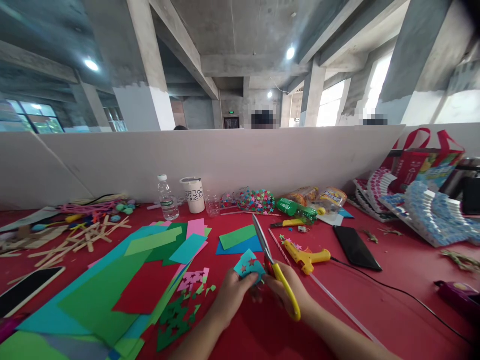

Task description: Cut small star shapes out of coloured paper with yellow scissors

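My left hand (234, 294) is closed on a small light-blue sheet (248, 263) with star-shaped holes cut in it. My right hand (288, 287) holds a pair of scissors (288, 295) with a yellow handle, its blades pointing up and away from me. The right fingertips reach close to the sheet's right edge; whether they touch it is hard to tell. Left of my left hand lie pink (193, 280) and dark green scraps (173, 324) with star holes. Beyond the hands, a green piece (238, 237) overlaps a blue one (245, 246).
Coloured sheets (101, 295) and wooden sticks (90, 240) spread at left. A water bottle (168, 202), a white cup (194, 195) and a bag of stars (258, 201) stand along the partition (225, 155). At right are a yellow glue gun (305, 256) with its cord and a black phone (356, 246).
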The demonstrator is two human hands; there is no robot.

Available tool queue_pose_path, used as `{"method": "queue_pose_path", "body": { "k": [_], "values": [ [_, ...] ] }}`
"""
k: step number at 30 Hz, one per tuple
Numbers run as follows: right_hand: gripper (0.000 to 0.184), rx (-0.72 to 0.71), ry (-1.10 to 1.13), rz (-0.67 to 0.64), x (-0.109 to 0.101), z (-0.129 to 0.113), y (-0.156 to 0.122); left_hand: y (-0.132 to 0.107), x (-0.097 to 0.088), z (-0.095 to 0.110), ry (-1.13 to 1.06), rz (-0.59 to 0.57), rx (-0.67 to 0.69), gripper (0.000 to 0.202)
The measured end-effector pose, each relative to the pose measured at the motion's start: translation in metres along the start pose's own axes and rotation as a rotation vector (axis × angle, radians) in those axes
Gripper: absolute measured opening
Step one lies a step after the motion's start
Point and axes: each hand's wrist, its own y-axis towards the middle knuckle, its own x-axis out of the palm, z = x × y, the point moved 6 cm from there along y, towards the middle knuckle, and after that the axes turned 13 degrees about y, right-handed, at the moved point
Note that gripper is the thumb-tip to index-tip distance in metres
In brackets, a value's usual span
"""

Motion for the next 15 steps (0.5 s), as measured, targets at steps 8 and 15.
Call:
{"method": "queue_pose_path", "body": {
  "k": [8, 15],
  "values": [
    [0.018, -0.033, -0.075, 0.045, -0.004, 0.004, 0.006, 0.004, 0.0, -0.007, 0.074, 0.059, -0.029, 0.024],
    [0.02, 0.081, -0.107, 0.13, 0.019, 0.004, 0.024, 0.005, -0.02, -0.002, -0.039, 0.163, 0.045, 0.027]
  ]
}}
